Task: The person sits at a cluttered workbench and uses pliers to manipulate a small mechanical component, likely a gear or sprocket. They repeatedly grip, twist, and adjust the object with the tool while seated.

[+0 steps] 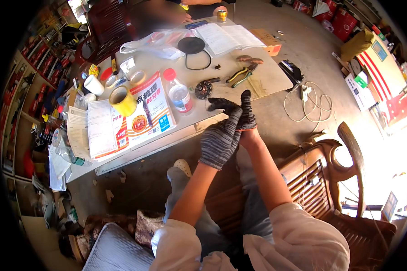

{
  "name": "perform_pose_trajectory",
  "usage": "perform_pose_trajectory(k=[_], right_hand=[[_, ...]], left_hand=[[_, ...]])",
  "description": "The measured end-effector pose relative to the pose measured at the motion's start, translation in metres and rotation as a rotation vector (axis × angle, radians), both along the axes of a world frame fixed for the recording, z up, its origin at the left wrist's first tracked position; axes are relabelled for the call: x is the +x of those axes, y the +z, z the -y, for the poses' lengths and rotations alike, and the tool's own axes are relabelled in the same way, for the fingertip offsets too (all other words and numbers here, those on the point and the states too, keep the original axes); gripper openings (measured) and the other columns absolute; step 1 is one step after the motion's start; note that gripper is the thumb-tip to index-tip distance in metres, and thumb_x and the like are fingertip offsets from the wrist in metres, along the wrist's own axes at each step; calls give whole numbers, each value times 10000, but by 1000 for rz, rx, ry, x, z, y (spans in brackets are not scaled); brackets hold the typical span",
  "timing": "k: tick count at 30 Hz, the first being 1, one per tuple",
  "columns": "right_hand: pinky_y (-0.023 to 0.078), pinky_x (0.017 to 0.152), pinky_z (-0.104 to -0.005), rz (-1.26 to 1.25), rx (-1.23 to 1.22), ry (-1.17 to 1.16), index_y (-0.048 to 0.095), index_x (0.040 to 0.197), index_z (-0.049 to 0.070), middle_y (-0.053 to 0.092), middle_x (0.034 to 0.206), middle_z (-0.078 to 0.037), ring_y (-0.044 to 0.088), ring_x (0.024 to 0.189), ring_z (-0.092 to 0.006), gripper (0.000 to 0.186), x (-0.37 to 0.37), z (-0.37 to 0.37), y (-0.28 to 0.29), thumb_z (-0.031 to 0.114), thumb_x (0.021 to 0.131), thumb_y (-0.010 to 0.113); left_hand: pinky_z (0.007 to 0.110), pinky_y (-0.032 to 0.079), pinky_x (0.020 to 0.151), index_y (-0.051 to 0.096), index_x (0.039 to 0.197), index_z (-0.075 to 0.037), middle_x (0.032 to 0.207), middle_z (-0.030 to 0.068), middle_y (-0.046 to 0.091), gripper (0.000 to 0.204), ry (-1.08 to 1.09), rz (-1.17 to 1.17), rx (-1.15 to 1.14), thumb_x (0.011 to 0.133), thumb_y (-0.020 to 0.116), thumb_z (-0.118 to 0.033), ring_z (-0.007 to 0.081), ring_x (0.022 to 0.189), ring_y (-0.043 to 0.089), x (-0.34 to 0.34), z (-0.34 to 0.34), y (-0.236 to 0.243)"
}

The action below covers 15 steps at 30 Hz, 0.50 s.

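Observation:
Both my hands, in striped knit gloves, meet just over the table's front edge. My left hand (219,142) presses against my right hand (246,110), its fingers together on that glove. My right hand's thumb points up and its other visible fingers stretch leftward, apart from the thumb. Just beyond them lie a dark round slotted part (203,90) and pliers (242,74) with green-and-black handles. A clear plastic bottle (178,95) with a red cap stands to their left, beside a printed booklet (153,113) and a yellow cylindrical container (122,100).
A person (190,5) is across the table (267,83), near papers (228,36), a plastic bag (153,45) and a black disc (191,45). A wooden chair (321,176) is around me. Cables (316,104) lie on the floor at right; crowded shelves (36,86) line the left.

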State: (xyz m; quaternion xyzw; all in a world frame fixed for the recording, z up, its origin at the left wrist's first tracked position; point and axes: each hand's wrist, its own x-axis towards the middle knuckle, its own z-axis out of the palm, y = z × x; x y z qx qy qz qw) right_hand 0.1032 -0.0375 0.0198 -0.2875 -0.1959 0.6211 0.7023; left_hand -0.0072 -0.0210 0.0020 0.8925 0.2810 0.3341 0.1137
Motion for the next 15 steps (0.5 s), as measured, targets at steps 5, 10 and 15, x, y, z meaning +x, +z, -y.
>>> perform_pose_trajectory(k=[5,10,15], right_hand=[[500,822,-358,398,19,-126,548,1185,-32,622,1125,-154,616,937,-200,678,42,-18,-55,577,940,376],[264,1054,-412,714,161,-297,523,1276,8,492,1346,-121,393,1255,-203,761,37,-9,-28,611,957,185],[379,1030,-419,454,224,-272,354,1403,84,442,1381,-133,385,1305,-252,538,51,-26,-49,302,931,493]], left_hand=[[434,439,606,544,1261,-153,725,124,562,397,-203,-81,55,867,549,-209,306,632,551,15,33,-5],[405,402,561,597,1209,-191,673,86,523,339,-298,73,143,875,538,-190,278,565,492,7,56,3],[416,424,587,586,1228,-124,715,81,567,350,-356,-10,117,883,551,-173,282,616,528,9,65,-3]])
